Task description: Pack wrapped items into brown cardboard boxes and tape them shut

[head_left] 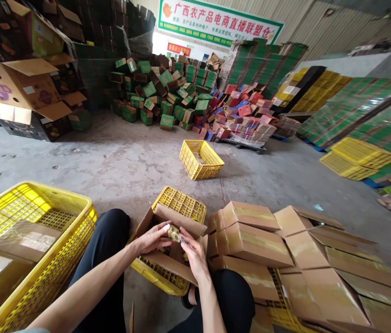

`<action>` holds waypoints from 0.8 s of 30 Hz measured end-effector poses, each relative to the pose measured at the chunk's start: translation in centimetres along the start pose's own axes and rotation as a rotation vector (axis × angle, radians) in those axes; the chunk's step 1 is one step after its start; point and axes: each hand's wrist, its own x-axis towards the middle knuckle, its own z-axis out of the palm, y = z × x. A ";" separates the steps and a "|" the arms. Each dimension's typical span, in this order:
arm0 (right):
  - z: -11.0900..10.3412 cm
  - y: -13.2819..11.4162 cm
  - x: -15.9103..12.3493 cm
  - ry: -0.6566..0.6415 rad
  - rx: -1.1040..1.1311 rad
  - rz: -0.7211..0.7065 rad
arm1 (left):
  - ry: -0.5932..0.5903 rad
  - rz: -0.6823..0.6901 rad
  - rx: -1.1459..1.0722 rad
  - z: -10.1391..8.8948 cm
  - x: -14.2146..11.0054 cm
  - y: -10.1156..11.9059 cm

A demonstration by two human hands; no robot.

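Observation:
Between my two hands is a small wrapped piece (174,233) with a yellow and dark pattern and pale, shiny wrapping; I cannot tell its kind. My left hand (154,237) pinches its left end, and the fingers of my right hand (194,252) are closed on its right end. Both hands are above an open cardboard box (172,264) with its flaps up. Inside the box, small dark and yellowish things show in part, mostly hidden by my hands. The box rests on an upturned yellow plastic crate (181,203) between my knees.
A yellow crate (91,217) holding closed cartons (25,240) stands on my left. Closed cartons (251,238) and open-flapped boxes (323,277) are stacked on my right. Ahead on the concrete floor is another yellow crate (201,162), with heaps of green boxes (167,121) behind.

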 end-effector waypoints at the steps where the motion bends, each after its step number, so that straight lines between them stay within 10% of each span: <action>1: 0.0 -0.1 -0.1 -0.019 -0.030 -0.008 | 0.015 0.010 -0.003 -0.1 0.1 -0.1; 24: 0.4 0.4 -0.2 0.113 0.137 0.122 | -0.009 0.141 -0.085 0.4 -0.1 -0.2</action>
